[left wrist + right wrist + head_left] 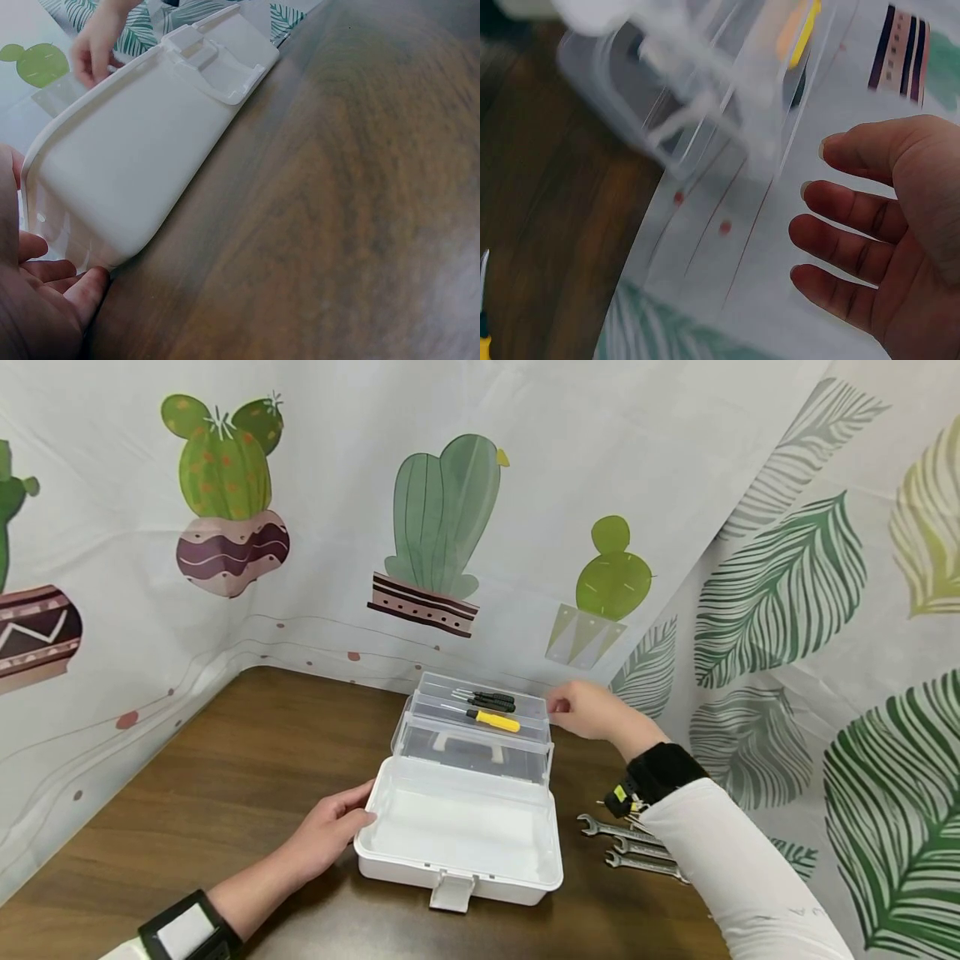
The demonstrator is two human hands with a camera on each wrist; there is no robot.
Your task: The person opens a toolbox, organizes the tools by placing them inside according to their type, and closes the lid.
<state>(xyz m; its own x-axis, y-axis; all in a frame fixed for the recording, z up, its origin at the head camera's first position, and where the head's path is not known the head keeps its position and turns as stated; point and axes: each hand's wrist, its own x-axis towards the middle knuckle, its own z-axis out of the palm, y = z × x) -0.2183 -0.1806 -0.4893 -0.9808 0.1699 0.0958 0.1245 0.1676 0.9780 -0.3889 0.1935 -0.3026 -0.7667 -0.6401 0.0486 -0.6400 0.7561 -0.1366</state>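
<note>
A white plastic toolbox (457, 827) stands on the table, its clear lid and trays folded back behind it. On the left, my left hand (330, 827) holds the box's side, with the thumb at the rim; its fingers lie along the outer wall in the left wrist view. Several dark-handled screwdrivers (487, 700) and one yellow-handled screwdriver (495, 720) lie in the clear tray (536, 708). Close to the tray's right end is my right hand (588, 710). In the right wrist view its fingers are relaxed and apart from the tray, holding nothing.
Several wrenches (645, 850) lie on the table to the right of the box, partly behind the right forearm. The latch (453, 892) hangs down at the front. A printed cloth (330, 527) rises behind the wooden table (187, 793).
</note>
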